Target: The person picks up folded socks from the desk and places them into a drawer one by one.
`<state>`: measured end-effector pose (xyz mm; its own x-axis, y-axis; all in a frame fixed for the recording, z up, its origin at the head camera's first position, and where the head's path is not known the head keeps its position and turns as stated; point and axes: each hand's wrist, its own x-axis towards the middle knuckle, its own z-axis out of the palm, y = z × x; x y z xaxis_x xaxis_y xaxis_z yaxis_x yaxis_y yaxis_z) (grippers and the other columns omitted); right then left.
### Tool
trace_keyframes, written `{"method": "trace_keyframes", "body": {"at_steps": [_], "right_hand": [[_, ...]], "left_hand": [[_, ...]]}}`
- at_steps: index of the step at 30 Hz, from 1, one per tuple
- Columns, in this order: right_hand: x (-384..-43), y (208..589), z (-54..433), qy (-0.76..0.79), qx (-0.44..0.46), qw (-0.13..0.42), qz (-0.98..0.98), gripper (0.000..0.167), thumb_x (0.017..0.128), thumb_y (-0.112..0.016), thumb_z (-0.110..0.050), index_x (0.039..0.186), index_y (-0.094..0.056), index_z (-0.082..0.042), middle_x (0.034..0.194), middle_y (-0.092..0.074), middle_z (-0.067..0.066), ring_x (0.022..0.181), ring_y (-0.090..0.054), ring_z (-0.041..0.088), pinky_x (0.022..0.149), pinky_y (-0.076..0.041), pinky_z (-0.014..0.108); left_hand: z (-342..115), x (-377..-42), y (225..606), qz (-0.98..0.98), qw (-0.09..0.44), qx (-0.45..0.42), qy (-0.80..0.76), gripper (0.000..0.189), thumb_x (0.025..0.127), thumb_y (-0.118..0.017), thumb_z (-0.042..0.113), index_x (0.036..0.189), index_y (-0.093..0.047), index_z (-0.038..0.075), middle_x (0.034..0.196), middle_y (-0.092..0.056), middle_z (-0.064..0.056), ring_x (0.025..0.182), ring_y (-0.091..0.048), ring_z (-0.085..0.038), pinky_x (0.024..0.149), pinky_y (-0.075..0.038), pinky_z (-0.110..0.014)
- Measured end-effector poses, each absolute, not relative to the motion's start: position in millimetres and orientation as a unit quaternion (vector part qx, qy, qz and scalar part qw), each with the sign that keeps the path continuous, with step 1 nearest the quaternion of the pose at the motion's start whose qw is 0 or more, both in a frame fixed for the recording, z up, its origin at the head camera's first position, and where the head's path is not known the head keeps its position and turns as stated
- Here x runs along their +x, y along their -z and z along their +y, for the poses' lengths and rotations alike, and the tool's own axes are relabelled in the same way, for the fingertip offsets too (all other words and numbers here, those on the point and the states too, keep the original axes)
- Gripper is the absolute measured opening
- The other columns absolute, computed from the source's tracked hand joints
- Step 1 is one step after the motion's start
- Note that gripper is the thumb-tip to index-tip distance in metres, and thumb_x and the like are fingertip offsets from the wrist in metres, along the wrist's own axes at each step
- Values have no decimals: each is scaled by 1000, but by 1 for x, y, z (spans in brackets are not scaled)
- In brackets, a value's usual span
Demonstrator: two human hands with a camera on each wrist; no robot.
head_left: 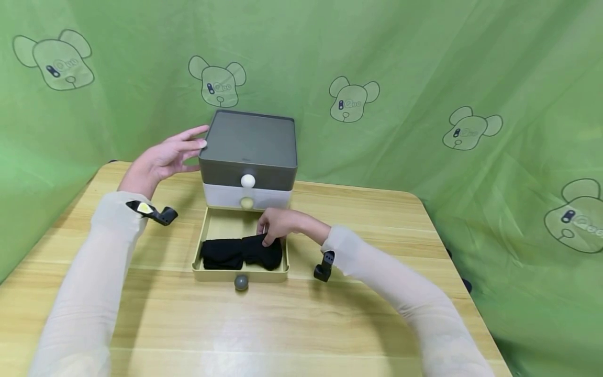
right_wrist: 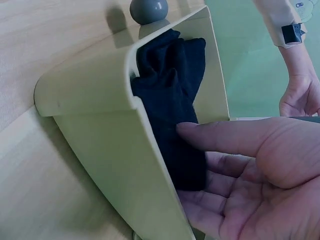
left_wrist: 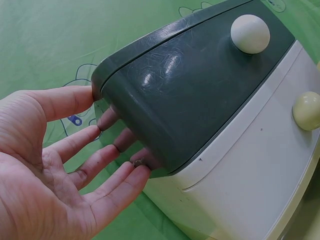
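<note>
A small drawer unit (head_left: 252, 139) with a dark grey top stands at the back of the table. My left hand (head_left: 171, 157) rests its fingertips on the unit's left side, with the fingers spread; the left wrist view shows the thumb near the top corner. The pale yellow bottom drawer (head_left: 201, 275) is pulled out, a grey knob (head_left: 241, 283) on its front. Folded black socks (head_left: 223, 254) lie across the drawer. My right hand (head_left: 282, 225) pinches their right end, thumb on top and the other fingers behind, partly hidden in the right wrist view.
Above the pulled-out drawer are a white drawer (head_left: 221, 196) with a yellow knob and a dark grey drawer with a white knob (head_left: 247, 181). The wooden table (head_left: 367, 235) extends to both sides. A green curtain (head_left: 414, 63) hangs behind the unit.
</note>
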<state>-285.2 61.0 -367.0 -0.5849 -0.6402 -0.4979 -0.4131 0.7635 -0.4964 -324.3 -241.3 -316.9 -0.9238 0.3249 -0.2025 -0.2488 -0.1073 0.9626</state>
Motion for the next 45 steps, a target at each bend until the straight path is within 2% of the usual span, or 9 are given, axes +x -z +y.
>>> {"method": "trace_keyframes", "body": {"at_steps": [5,19,26,28,31,35,38,41,45], "right_hand": [[-288,370,58,109,-347,312,878,21,84,-80,-4,103,-74,-3,96,-75,7,77,-58,7,65,-46,15],[-292,378,58,114,-356,305,876,24,81,-80,1,104,-75,-4,96,-77,8,80,-63,8,66,-48,14],[-289,373,66,204,-373,294,856,24,87,-76,-2,110,-71,4,95,-77,11,82,-68,9,73,-54,15],[-285,368,69,265,-377,295,837,25,89,-73,-2,113,-69,7,97,-76,13,85,-68,8,78,-56,17],[-274,362,75,365,-364,337,788,27,95,-67,-2,119,-66,10,103,-75,15,90,-70,10,88,-60,28],[-256,360,86,442,-321,446,709,32,102,-59,-7,129,-61,10,110,-75,15,96,-72,17,99,-59,48],[-243,365,95,444,-294,517,670,35,105,-55,-10,133,-58,11,113,-74,17,98,-73,18,99,-59,48],[-229,374,101,429,-280,564,647,38,107,-52,-13,136,-55,11,119,-71,25,99,-73,18,99,-59,46],[-211,389,105,419,-255,603,628,41,108,-49,-17,140,-53,8,124,-68,29,105,-73,23,102,-57,46]], "left_hand": [[-241,-324,317,639,192,28,-744,74,103,-59,20,163,-18,34,174,-2,-1,160,-8,-26,129,-10,-60],[-241,-324,316,642,191,28,-742,74,104,-58,20,163,-18,34,173,-7,-3,159,-11,-26,129,-10,-60],[-240,-324,317,637,188,21,-747,74,102,-61,20,163,-20,34,168,-23,0,158,-16,-25,129,-11,-60],[-240,-324,317,639,189,22,-746,74,103,-60,19,163,-20,34,169,-21,-1,158,-15,-26,129,-11,-60],[-240,-324,317,642,189,25,-743,74,103,-59,19,163,-19,33,171,-15,-3,159,-13,-26,129,-12,-60],[-239,-324,317,641,191,27,-743,74,104,-58,19,163,-18,34,173,-8,-3,159,-11,-26,129,-11,-60],[-240,-323,317,639,192,28,-745,75,103,-59,20,163,-17,34,174,-4,-1,160,-9,-25,129,-9,-61],[-241,-323,317,638,192,28,-745,75,103,-59,20,163,-17,35,174,-5,0,160,-8,-24,129,-8,-61],[-241,-323,317,639,189,24,-745,74,103,-60,20,163,-19,35,170,-20,0,157,-18,-23,129,-9,-60]]}}
